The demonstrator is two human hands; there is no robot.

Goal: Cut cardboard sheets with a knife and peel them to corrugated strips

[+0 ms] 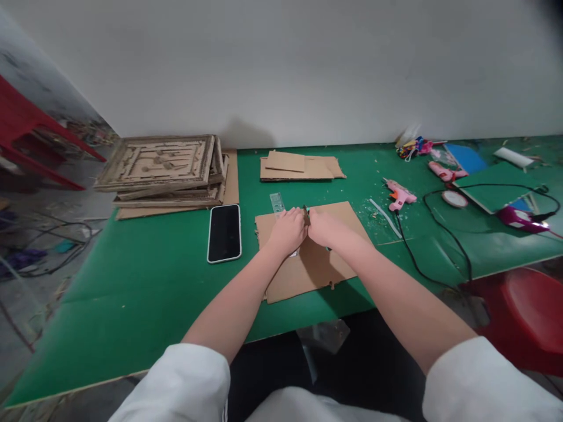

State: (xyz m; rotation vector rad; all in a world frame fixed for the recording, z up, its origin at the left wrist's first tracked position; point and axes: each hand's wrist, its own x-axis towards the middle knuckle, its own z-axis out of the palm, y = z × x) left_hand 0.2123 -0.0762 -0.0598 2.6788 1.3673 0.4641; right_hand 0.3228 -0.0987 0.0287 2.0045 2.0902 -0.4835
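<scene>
A sheet of brown cardboard lies on the green table in front of me, with ragged edges at its left. My left hand is down on it, fingers bent and pressed together, over a clear plastic ruler whose far end sticks out beyond the hand. Right beside it, my right hand is closed in a fist, the two almost touching. Between them shows a small dark, thin tip; what the right fist grips is mostly hidden. Something white peeks out under my left wrist.
A phone lies left of the cardboard, near stacked cardboard frames. Cut cardboard pieces lie by the wall. At right are a pink glue gun with a black cord, a glue stick, a tape roll and a red stool.
</scene>
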